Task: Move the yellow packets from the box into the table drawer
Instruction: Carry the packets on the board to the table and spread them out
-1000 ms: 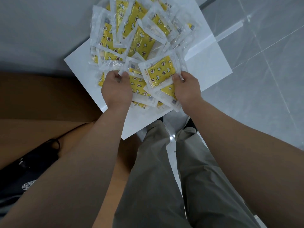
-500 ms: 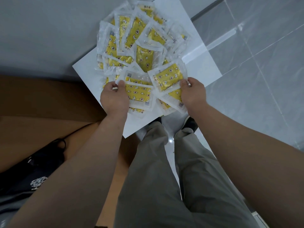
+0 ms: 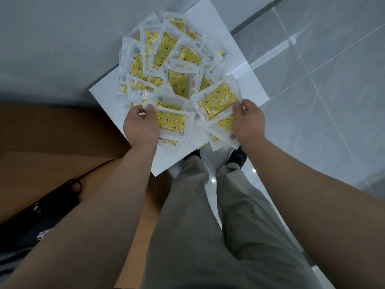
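Where glossy yellow packets (image 3: 164,53) heap, left hand (image 3: 140,128) pinches one; right hand (image 3: 249,122) another

A brown wooden table top (image 3: 52,132) is seen at the left, with a plain grey wall (image 3: 52,49) beyond it. To its right, glossy grey floor tiles (image 3: 333,101) are laid, crossed by pale grout lines and dotted with small light reflections (image 3: 213,180).
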{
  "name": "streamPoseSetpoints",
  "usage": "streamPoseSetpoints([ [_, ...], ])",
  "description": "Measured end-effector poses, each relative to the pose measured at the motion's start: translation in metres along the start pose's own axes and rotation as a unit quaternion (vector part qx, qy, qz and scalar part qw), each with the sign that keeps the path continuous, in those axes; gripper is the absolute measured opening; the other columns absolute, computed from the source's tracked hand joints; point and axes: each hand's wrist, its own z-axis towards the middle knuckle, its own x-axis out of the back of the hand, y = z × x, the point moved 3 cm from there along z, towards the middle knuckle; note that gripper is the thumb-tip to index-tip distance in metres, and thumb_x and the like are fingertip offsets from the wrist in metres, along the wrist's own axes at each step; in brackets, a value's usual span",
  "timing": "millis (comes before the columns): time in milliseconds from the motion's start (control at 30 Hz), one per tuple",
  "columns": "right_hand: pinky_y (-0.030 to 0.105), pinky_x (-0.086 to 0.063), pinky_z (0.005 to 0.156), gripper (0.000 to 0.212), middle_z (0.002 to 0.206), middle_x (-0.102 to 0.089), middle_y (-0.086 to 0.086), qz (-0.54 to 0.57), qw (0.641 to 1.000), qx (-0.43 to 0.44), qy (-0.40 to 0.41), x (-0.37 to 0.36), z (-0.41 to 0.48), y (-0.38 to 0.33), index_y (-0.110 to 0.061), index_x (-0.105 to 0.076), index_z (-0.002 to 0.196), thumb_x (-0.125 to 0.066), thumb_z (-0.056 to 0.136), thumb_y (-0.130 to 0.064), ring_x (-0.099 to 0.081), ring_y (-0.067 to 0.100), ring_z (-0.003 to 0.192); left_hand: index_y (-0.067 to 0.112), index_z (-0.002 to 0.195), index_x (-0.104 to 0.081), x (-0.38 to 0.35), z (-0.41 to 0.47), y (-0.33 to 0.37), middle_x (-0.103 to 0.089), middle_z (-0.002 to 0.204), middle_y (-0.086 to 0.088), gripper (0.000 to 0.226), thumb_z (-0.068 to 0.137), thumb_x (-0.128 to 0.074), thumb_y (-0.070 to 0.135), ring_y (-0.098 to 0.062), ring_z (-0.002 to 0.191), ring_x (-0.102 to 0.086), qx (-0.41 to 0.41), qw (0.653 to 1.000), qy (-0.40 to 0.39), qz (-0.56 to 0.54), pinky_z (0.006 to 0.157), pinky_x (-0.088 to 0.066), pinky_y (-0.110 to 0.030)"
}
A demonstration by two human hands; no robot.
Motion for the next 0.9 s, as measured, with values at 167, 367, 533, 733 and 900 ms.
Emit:
streamPoseSetpoints([
  [167,0.032,-0.054,0.048,0.025,0.082,-0.059,-0.004,0.019,1.0,-0.011,0.02,0.018,-0.012,-0.009,-0.019,-0.062,0.099,-0.043,0.107,-0.033,-0.062,0.023,0.074,0.021,0.102,-0.06,0.014,-0.008,0.01,-0.055,0.081,0.013,0.022,0.099,-0.054,0.042,-0.015,0.087,-0.059,-0.008,1.0,-0.006,0.005,0.081,-0.052,-0.033],
  [367,0.016,-0.043,0.04,0.024,0.08,-0.057,-0.009,0.04,0.999,-0.009,0.032,0.04,-0.029,-0.025,-0.018,-0.063,0.102,-0.043,0.107,-0.031,-0.057,0.01,0.068,0.022,0.102,-0.061,0.031,-0.018,0.025,-0.061,0.087,0.008,0.023,0.097,-0.056,0.043,-0.019,0.09,-0.064,-0.004,1.0,-0.023,-0.01,0.088,-0.055,-0.041],
  [533,0.023,-0.047,0.041,0.02,0.08,-0.059,-0.009,0.073,0.997,-0.003,0.029,0.06,-0.053,-0.05,-0.023,-0.062,0.101,-0.044,0.107,-0.031,-0.058,0.009,0.063,0.021,0.103,-0.061,0.052,-0.037,0.046,-0.058,0.081,0.014,0.023,0.097,-0.057,0.043,-0.017,0.089,-0.063,-0.021,0.998,-0.048,-0.021,0.087,-0.056,-0.041],
  [733,0.028,-0.052,0.042,0.021,0.079,-0.061,-0.004,0.091,0.995,0.011,0.026,0.085,-0.084,-0.079,-0.025,-0.063,0.098,-0.045,0.107,-0.032,-0.06,0.015,0.058,0.02,0.108,-0.062,0.09,-0.058,0.078,-0.064,0.085,0.008,0.027,0.098,-0.056,0.044,-0.019,0.09,-0.065,-0.048,0.997,-0.052,-0.017,0.085,-0.054,-0.037],
  [900,0.025,-0.047,0.039,0.023,0.072,-0.058,-0.004,0.135,0.99,0.004,0.036,0.108,-0.111,-0.1,-0.021,-0.063,0.095,-0.046,0.106,-0.031,-0.055,0.012,0.051,0.023,0.099,-0.062,0.12,-0.071,0.103,-0.066,0.08,0.009,0.023,0.096,-0.056,0.045,-0.018,0.083,-0.066,-0.073,0.996,-0.047,-0.022,0.084,-0.056,-0.039],
])
